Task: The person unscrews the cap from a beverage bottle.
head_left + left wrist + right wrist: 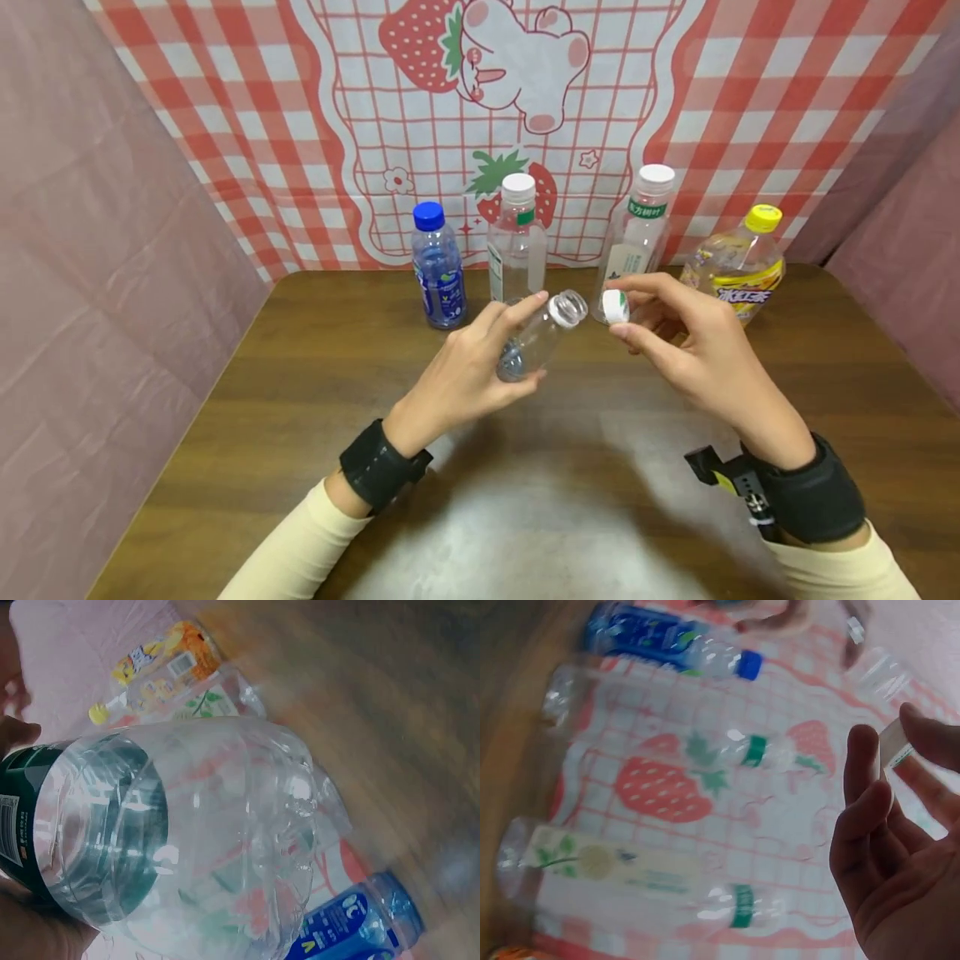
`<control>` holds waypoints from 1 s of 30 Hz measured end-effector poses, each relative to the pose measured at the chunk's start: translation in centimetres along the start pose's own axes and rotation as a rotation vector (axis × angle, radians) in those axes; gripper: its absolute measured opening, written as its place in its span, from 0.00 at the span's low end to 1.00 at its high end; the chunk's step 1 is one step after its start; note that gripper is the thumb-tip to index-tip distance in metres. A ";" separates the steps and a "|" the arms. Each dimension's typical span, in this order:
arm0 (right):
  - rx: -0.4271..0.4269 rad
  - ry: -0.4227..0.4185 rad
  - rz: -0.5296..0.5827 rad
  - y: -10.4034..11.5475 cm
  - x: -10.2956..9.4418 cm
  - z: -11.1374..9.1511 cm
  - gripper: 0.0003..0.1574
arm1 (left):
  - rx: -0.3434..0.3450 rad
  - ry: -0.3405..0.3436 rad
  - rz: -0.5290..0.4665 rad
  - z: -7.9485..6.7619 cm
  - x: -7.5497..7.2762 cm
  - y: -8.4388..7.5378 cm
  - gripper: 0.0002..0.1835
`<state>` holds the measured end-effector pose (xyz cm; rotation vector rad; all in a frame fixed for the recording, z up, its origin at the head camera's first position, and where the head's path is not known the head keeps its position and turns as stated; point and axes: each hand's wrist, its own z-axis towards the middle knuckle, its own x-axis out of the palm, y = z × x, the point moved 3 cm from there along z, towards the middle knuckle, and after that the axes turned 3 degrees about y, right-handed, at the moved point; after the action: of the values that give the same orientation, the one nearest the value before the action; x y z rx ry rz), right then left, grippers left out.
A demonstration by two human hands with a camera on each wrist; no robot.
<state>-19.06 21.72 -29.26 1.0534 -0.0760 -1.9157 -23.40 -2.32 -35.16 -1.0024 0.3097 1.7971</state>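
Observation:
My left hand [468, 362] grips a clear plastic bottle [538, 333], tilted so that its uncapped mouth points up and to the right. In the left wrist view the bottle [225, 817] shows a dark green label and a see-through lower body. My right hand [697, 329] pinches a white bottle cap [616, 307] between thumb and fingers, just right of the bottle's mouth and apart from it. The right wrist view shows the cap [895, 744] partly hidden by the fingertips.
Along the back of the wooden table [300, 400] stand a blue-capped bottle [441, 279], two clear white-capped bottles, one left [519, 237] and one right [637, 229], and a yellow-capped bottle [738, 267]. Behind them hangs a checked strawberry cloth [247, 108].

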 end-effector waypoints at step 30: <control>0.214 0.634 -0.285 -4.9 11.8 -3.6 0.12 | -0.069 -0.150 -0.024 0.4 -2.2 1.5 0.49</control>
<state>-22.41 17.07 -41.24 1.8538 0.2453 -1.7524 -24.58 -4.14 -33.61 -0.9091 0.1436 1.8598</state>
